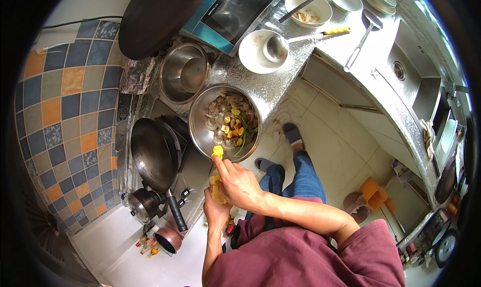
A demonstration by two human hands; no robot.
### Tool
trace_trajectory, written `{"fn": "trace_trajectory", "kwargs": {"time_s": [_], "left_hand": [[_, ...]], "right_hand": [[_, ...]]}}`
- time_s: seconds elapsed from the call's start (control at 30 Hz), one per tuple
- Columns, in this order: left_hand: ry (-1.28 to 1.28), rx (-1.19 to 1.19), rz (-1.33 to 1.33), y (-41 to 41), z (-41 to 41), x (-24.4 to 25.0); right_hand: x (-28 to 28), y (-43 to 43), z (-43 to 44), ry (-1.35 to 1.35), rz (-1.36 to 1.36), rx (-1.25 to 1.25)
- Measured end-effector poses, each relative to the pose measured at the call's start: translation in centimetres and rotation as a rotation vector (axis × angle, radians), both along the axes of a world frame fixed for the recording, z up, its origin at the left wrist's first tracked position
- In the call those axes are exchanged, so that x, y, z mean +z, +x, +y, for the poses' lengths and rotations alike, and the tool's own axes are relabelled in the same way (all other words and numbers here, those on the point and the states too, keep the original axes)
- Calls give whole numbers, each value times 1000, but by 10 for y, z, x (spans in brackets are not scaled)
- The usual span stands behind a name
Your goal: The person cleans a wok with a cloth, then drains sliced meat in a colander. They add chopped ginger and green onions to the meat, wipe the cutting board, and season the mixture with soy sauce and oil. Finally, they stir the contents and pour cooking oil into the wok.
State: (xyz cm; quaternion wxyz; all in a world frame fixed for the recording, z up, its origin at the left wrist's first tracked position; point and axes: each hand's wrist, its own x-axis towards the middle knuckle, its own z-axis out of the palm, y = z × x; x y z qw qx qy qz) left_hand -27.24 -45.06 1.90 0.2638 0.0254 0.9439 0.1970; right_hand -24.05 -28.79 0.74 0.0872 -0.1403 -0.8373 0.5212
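A bottle [217, 191] with a yellow cap [217, 151] and yellow label is between my hands, just below the rim of a metal bowl. My left hand [216, 210] is wrapped round its lower part. At its neck is my right hand [240, 181], with fingers at the yellow cap; whether the cap is loose I cannot tell. Inside the metal bowl [195, 140] lie raw shrimp [225, 108], yellow-orange slices that look like ginger [227, 129] and strips of green onion [244, 136].
An empty metal pot [184, 72] touches the bowl's upper left. A wok [154, 155] rests on the stove, with a kettle [141, 206] beyond. Above right stand a white bowl [250, 54] with a ladle [277, 48] and another with chopsticks [304, 5]. A sink [406, 57] is at right.
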Motion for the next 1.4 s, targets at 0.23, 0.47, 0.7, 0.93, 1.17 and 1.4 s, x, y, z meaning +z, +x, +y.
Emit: {"fn": "trace_trajectory", "kwargs": {"time_s": [0.23,0.47,0.7,0.93,1.17,1.4], "left_hand": [[-32,53,-42,-3,7,7],[-23,45,-29,-7,5,6],[8,44,-23,-10,3,3],[-53,45,-25,-10,0,3],[-35,34,-26,-8,0,2],[-106,13,-37,-9,9,7]], "right_hand": [[-2,-8,3,-15,-22,3],[-3,-13,6,-14,-37,30],[2,-18,10,-25,-33,47],[1,-19,10,-34,-27,62],[4,-16,14,-53,-31,68],[4,-14,18,-56,-36,51]]}}
